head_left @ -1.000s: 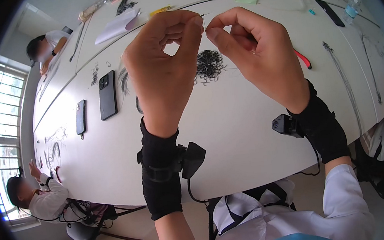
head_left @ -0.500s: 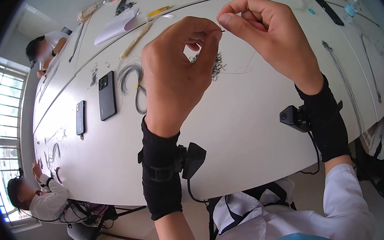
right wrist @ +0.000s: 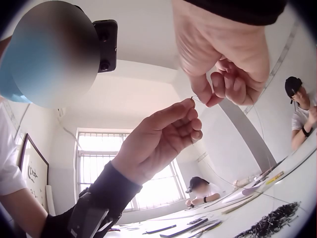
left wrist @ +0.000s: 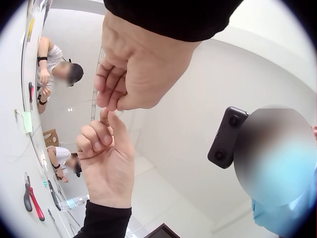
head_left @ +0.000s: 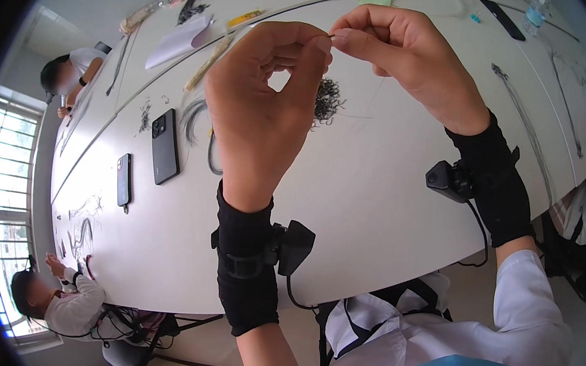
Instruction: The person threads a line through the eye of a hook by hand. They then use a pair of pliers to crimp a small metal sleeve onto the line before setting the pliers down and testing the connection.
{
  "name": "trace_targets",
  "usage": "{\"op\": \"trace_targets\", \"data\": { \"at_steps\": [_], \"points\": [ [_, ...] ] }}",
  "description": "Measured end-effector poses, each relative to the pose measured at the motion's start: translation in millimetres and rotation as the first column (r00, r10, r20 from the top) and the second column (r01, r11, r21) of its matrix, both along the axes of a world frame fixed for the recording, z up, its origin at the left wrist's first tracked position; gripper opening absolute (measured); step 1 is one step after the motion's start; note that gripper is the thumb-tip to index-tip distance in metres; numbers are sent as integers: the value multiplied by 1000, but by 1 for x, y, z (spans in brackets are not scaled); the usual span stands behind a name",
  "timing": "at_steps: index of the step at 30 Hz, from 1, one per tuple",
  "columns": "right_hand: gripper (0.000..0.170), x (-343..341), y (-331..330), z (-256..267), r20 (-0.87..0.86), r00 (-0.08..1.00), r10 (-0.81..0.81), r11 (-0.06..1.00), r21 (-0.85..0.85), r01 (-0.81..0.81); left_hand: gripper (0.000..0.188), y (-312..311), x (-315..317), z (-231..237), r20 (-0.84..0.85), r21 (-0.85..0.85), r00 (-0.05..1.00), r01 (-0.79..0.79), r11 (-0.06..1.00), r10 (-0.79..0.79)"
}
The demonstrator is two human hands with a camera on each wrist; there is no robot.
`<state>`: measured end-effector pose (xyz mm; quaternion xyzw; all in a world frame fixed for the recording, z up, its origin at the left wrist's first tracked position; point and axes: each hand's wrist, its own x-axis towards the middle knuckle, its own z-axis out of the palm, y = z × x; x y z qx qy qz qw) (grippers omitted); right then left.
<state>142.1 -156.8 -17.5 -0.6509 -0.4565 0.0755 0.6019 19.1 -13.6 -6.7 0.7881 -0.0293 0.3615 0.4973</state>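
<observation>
1. Small dark piece (head_left: 332,35), raised above the worktop (head_left: 359,197) between the two hands, at the fingertips of the left grip (head_left: 264,114).
2. The left grip pinches that piece between thumb and forefinger, the other fingers curled behind. The right grip (head_left: 412,63) has thumb and forefinger pressed together just beside it, apparently pinching a thin strand (right wrist: 196,99) that shows faintly in the right wrist view.
3. Step in hand, as I judge it: fine two-handed work joining strand and piece. Whether the strand is looped round the piece is too small to tell.
4. Next move probably calls for a steady left pinch while the right fingers guide the strand and draw it snug; too hard a pull could slip the piece free.
5. Below the hands, a pile of small dark curved pieces (head_left: 327,101) lies loose on the worktop, with no tray or dish visible under it.
6. Left of the left hand lies a bundle of strands (head_left: 195,118), partly hidden, and beyond it a black phone (head_left: 165,146).
7. Toward the far right stands a clear bottle (head_left: 538,13) with a blue label; its contents cannot be told.
</observation>
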Motion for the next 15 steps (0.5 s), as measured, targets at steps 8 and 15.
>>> {"op": "trace_targets", "data": {
  "at_steps": [8,15],
  "points": [
    [7,-35,0,8,411,881,-235,970,37,242,10,3,4,-4,65,46,984,-171,984,168],
    [8,-25,-2,12,489,837,-246,969,120,214,4,1,10,-11,75,169,988,-143,975,132]
  ]
}}
